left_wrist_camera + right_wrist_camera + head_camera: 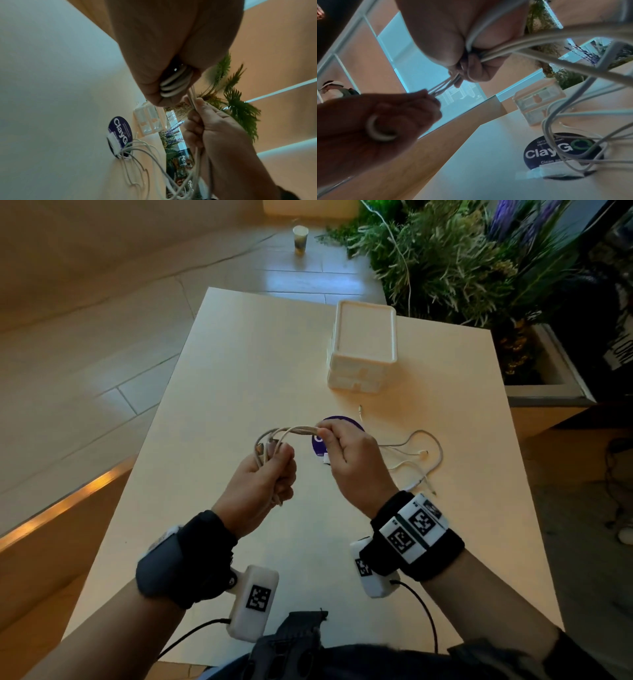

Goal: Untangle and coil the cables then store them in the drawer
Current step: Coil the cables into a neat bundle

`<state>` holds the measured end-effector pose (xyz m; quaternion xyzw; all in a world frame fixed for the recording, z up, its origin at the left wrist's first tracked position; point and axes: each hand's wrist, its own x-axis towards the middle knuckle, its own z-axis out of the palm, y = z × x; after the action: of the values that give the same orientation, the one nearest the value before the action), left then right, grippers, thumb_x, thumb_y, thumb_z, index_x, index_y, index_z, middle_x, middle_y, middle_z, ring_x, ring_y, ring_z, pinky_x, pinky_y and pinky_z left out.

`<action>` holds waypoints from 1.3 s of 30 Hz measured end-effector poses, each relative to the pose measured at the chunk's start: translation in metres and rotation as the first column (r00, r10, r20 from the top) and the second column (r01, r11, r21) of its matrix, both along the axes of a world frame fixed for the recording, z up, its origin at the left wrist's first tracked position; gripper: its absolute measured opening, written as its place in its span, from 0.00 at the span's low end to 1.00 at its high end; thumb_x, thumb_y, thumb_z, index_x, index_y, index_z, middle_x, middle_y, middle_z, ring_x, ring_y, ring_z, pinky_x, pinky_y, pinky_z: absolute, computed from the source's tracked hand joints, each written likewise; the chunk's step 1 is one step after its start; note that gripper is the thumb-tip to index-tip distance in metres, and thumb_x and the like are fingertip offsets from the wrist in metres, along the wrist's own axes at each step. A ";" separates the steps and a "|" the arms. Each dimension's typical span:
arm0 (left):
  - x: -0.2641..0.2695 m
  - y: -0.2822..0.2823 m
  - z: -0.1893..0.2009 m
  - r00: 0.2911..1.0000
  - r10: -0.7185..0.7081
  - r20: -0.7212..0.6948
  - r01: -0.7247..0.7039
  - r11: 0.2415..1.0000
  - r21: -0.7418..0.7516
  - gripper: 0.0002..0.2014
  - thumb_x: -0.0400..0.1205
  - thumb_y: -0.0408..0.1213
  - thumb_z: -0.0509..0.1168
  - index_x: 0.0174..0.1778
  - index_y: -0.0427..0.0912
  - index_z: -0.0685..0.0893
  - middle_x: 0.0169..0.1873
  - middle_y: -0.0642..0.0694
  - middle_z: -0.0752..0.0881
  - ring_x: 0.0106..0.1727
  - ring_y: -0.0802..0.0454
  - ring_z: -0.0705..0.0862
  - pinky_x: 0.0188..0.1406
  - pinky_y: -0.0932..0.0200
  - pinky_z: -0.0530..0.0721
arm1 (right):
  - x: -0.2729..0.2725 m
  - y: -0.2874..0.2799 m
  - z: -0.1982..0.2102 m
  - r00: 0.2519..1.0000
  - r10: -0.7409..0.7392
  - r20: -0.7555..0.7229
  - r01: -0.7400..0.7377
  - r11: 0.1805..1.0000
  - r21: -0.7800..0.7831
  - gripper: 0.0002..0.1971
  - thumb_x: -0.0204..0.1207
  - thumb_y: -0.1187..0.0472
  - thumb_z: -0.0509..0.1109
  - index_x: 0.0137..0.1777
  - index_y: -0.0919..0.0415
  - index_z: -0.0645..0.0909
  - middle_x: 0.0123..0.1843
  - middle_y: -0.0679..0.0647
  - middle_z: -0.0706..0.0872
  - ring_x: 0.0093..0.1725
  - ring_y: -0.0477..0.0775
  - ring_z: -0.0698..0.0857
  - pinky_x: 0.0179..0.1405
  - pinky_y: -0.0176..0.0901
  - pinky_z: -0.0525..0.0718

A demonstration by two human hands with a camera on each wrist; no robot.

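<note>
Coiling underway — left hand point(265, 474) gripped the coiled cable point(274, 440), right hand point(349, 453) pinched its strands; loose cables point(423, 453) near table's right edge & drawer unit point(363, 350) shut, still to do

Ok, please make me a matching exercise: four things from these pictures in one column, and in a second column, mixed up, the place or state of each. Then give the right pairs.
Things:
1. coiled cable
2. drawer box
3. round purple sticker
4. paper cup

Places or states:
A. stands on the floor beyond the table
B. flat on the table, partly under loose white cables
C. held in the air between the left hand and the right hand
D. stands on the far right part of the table, drawers shut

Pairs: 1-C, 2-D, 3-B, 4-A
</note>
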<state>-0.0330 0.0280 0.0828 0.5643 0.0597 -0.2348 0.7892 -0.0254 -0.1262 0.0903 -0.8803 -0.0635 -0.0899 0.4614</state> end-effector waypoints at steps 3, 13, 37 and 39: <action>0.004 -0.005 0.003 0.985 0.175 0.000 -0.175 0.984 -0.018 0.14 0.86 0.41 0.54 0.37 0.44 0.78 0.27 0.53 0.81 0.27 0.59 0.77 0.25 0.67 0.75 | -0.012 0.014 -0.007 0.999 0.046 -0.017 -0.046 0.999 -0.007 0.13 0.82 0.64 0.59 0.61 0.67 0.80 0.49 0.60 0.85 0.47 0.45 0.79 0.52 0.35 0.77; 0.000 -0.020 0.009 0.950 0.294 -0.105 -0.311 0.925 -0.220 0.14 0.87 0.41 0.52 0.48 0.40 0.82 0.43 0.45 0.92 0.50 0.50 0.90 0.43 0.57 0.88 | -0.030 0.029 -0.006 0.995 0.081 0.063 -0.081 0.997 -0.001 0.20 0.81 0.71 0.58 0.72 0.69 0.71 0.59 0.66 0.83 0.59 0.49 0.78 0.60 0.15 0.65; 0.008 0.053 0.010 0.952 0.274 0.132 -0.298 0.928 0.223 0.06 0.76 0.28 0.69 0.37 0.41 0.79 0.17 0.55 0.70 0.17 0.59 0.65 0.17 0.66 0.66 | -0.052 -0.029 -0.038 0.883 0.316 -0.348 -0.449 0.788 -0.423 0.10 0.83 0.58 0.58 0.56 0.58 0.79 0.49 0.53 0.87 0.52 0.56 0.82 0.78 0.55 0.50; 0.000 0.052 0.008 0.959 0.065 0.274 -0.180 0.891 0.416 0.09 0.74 0.29 0.72 0.34 0.32 0.78 0.22 0.52 0.73 0.20 0.60 0.69 0.21 0.66 0.71 | -0.047 -0.026 -0.039 0.878 0.299 -0.375 -0.449 0.786 -0.424 0.09 0.84 0.59 0.57 0.54 0.58 0.79 0.49 0.52 0.85 0.54 0.55 0.80 0.80 0.58 0.47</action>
<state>-0.0332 0.0799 0.0903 0.7472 0.0456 -0.0909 0.6568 -0.0722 -0.1522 0.0514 -0.9417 -0.1915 0.1530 0.2307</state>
